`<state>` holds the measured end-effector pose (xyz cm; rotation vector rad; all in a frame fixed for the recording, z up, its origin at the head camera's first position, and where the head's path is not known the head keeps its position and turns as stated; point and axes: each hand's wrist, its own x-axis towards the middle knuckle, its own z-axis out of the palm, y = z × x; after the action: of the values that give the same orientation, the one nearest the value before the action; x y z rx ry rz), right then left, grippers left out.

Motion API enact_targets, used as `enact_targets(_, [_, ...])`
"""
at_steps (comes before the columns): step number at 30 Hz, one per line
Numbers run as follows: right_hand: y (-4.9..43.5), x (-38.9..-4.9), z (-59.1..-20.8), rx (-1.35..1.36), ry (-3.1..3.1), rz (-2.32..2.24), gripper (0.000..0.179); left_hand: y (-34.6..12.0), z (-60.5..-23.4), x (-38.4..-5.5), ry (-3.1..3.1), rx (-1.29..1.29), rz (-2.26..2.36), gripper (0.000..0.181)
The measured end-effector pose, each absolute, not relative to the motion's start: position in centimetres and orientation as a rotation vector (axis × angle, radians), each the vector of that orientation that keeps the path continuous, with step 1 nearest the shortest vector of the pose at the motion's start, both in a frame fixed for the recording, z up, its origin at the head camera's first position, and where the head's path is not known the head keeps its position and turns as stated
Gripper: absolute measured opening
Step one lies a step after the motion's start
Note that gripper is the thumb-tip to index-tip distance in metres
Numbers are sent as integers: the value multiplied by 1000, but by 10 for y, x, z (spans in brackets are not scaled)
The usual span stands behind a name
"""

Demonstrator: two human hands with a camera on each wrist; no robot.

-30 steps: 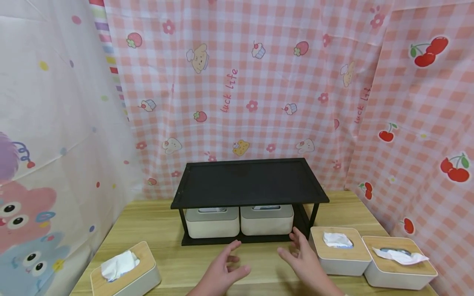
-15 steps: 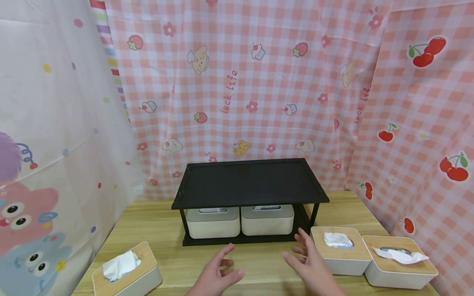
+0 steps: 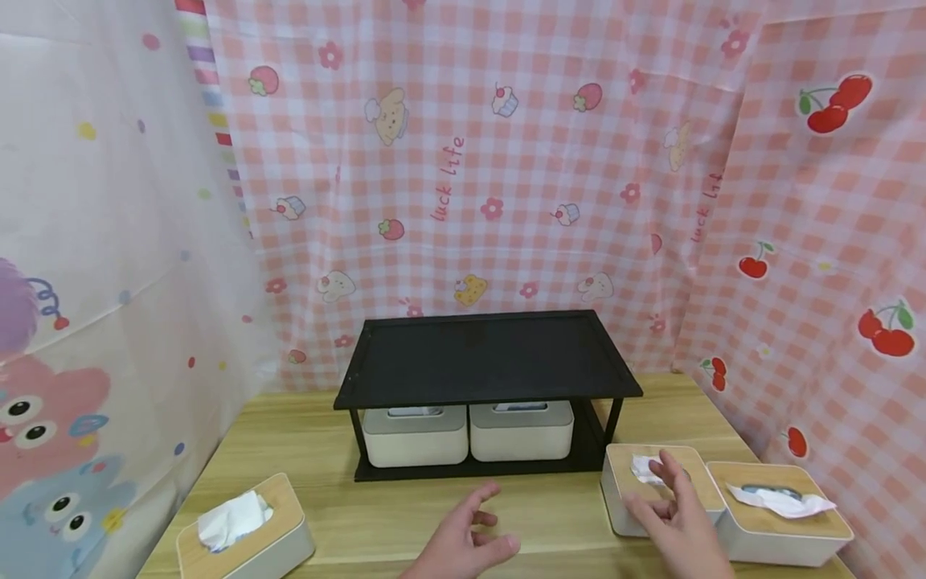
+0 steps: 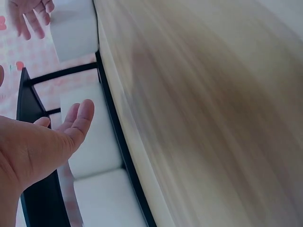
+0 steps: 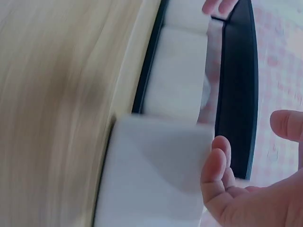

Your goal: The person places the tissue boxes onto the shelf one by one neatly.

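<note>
My right hand [image 3: 676, 515] is over the front of a white tissue box [image 3: 617, 500] with a wood-look lid, its thumb and fingers apart. The right wrist view shows its curved fingertips right at the upper edge of that white box [image 5: 151, 170]. My left hand [image 3: 466, 539] hovers above the table in front of a black shelf [image 3: 492, 354], fingers loosely bent and thumb apart, with nothing in it. Two grey-lidded tissue boxes stand side by side under the shelf top, a left one [image 3: 415, 446] and a right one [image 3: 521, 441].
Right of the box under my right hand stands another wood-lidded tissue box [image 3: 781, 539], close beside it. A third one [image 3: 282, 539] sits at an angle at the front left of the wooden table [image 3: 333, 523]. Patterned curtains [image 3: 463, 161] surround the table.
My right hand has moved right, from the gap before the shelf to over the tissue box. My left hand has shifted slightly left, then right.
</note>
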<state>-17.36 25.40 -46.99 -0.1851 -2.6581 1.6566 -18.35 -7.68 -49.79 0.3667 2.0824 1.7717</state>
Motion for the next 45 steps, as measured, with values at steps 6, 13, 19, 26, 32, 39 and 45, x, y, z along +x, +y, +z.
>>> enact_targets(6, [287, -177, -472, -282, -2733, 1491, 109, -52, -500, -183, 2102, 440, 1744, 76])
enact_targets(13, [306, -183, -475, -392, -2833, 1458, 117, -22, -502, -186, 2096, 427, 1671, 75])
enact_targets(19, [315, -185, -478, -388, -2839, 1422, 118, 1, -507, -188, 2093, 423, 1627, 79])
enact_targets(26, [315, -186, -482, -365, -2878, 1359, 117, 14, -510, -190, 2124, 433, 1604, 80])
enact_targets(32, [313, -184, -483, -350, -2889, 1307, 113, 24, -508, -190, 2112, 432, 1616, 78])
enact_targets(39, [315, -185, -483, -292, -2825, 1257, 112, 42, -506, -189, 2069, 418, 1617, 78])
enact_targets(45, [315, -184, -486, -308, -2857, 1251, 113, 53, -505, -187, 2060, 375, 1601, 79])
